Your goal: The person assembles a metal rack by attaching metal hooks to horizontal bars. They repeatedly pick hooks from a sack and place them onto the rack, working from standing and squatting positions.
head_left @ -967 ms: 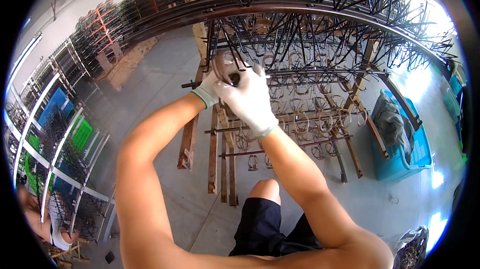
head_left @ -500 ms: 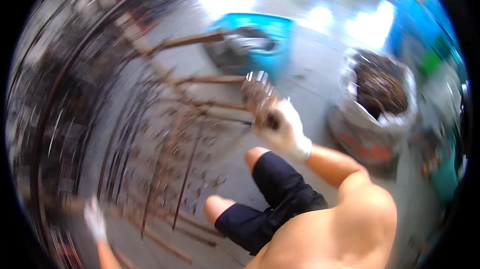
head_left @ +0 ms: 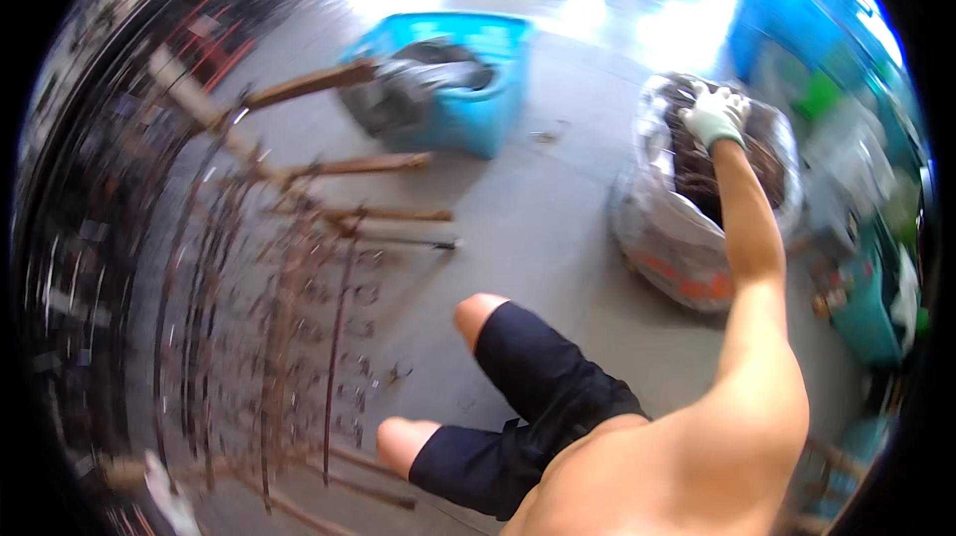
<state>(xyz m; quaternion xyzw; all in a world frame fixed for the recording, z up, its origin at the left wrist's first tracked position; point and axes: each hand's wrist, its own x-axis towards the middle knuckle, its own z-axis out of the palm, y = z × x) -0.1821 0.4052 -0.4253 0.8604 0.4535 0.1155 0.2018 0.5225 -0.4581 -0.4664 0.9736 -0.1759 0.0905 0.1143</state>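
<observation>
My right hand (head_left: 718,116), in a white glove, lies with its fingers spread over dark brown, stringy-looking material (head_left: 697,172). A large white plastic bag (head_left: 665,227) with orange-red marks holds this material. At the lower left, motion smears my left hand (head_left: 171,498), also gloved, so its fingers cannot be made out. It is close to a rack of wooden bars and thin dark rods (head_left: 329,377), hung with rows of small pieces too blurred to name.
A turquoise bin (head_left: 503,88) with grey sheeting (head_left: 398,93) over its edge stands beyond the rack. Wooden bars (head_left: 368,165) stick out toward the middle. Blue and green containers (head_left: 864,322) line the right side. Grey floor (head_left: 538,247) lies between the rack and the bag.
My right hand has swung right from near the rack to the bag, and the brown bundle it held is out of its grip. My left hand has slipped lower in the picture.
</observation>
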